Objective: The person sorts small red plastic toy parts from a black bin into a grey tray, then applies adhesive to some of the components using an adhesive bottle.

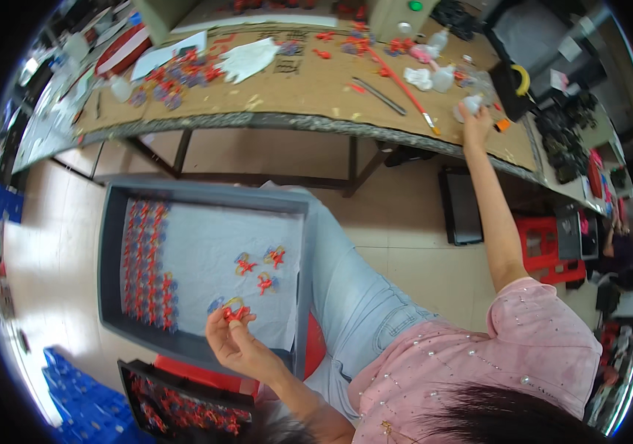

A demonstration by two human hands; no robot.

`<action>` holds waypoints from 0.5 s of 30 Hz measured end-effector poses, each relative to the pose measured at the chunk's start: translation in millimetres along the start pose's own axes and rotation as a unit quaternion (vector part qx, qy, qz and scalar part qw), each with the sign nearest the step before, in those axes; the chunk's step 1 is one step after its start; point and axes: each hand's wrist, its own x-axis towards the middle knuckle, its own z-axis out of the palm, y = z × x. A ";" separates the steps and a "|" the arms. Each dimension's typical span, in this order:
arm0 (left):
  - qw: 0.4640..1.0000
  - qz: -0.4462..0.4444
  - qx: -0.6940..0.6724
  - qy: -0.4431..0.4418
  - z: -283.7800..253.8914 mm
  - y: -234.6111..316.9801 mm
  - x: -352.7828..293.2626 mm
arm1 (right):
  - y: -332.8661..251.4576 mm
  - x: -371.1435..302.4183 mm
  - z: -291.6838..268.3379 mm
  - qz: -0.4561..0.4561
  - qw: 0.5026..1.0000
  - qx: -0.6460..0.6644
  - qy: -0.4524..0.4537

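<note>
Over the near side of a grey tray (pixel 200 191), my left hand (pixel 237 344) pinches a small red plastic figure (pixel 236 311) with blue and yellowish parts. Similar red-and-blue figures stand in close rows (pixel 146 259) along the tray's left side. A few more, such as one loose figure (pixel 245 264), lie apart on the white lining sheet (pixel 202 244). My right arm reaches out to the cardboard-covered table, where my right hand (pixel 477 124) is closed around a small whitish squeeze bottle (pixel 467 109). My fingers partly hide that bottle.
The table (pixel 287 96) bears a pile of red-and-blue pieces (pixel 172 78), a white glove (pixel 248 59), a red-handled brush (pixel 409 92) and a metal tool (pixel 380 96). A black box of red pieces (pixel 183 403) sits below the tray. Red stools (pixel 538 240) stand at right.
</note>
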 end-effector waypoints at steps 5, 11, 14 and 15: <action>1.000 -0.012 0.014 0.006 8.8 7.4 0.2 | 4.0 29.7 -32.1 -0.082 0.992 0.087 0.030; 0.999 0.015 -0.012 0.049 -13.1 8.5 -4.4 | -184.3 -171.6 44.2 0.056 0.830 0.372 -0.412; 0.998 0.022 -0.001 0.066 -24.4 5.5 -11.6 | -204.0 -264.2 74.1 0.154 0.685 0.372 -0.607; 0.997 0.027 0.010 0.068 -28.3 5.6 -13.7 | -207.4 -291.0 80.1 0.196 0.644 0.368 -0.642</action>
